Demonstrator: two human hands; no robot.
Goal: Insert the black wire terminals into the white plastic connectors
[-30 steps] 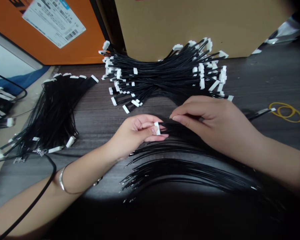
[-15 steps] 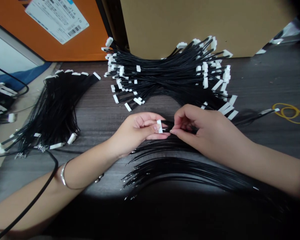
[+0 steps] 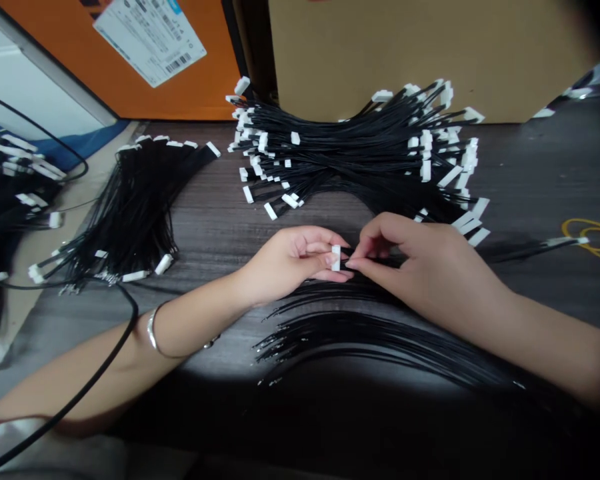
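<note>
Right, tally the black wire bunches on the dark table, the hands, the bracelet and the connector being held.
Black wire bunches: 3 (left black wire bunch, back black wire bunch, front black wire bunch)
Hands: 2 (left hand, right hand)
Bracelets: 1 (bracelet)
Held connectors: 1 (white connector)
Total: 7

Single head-worn camera looked forward and down, close above bench (image 3: pixel 540 180), left hand (image 3: pixel 293 260) and right hand (image 3: pixel 410 267) centred, cardboard box (image 3: pixel 405 53) at top edge.

A cardboard box (image 3: pixel 420 53) stands behind the dark table (image 3: pixel 540 167).
</note>
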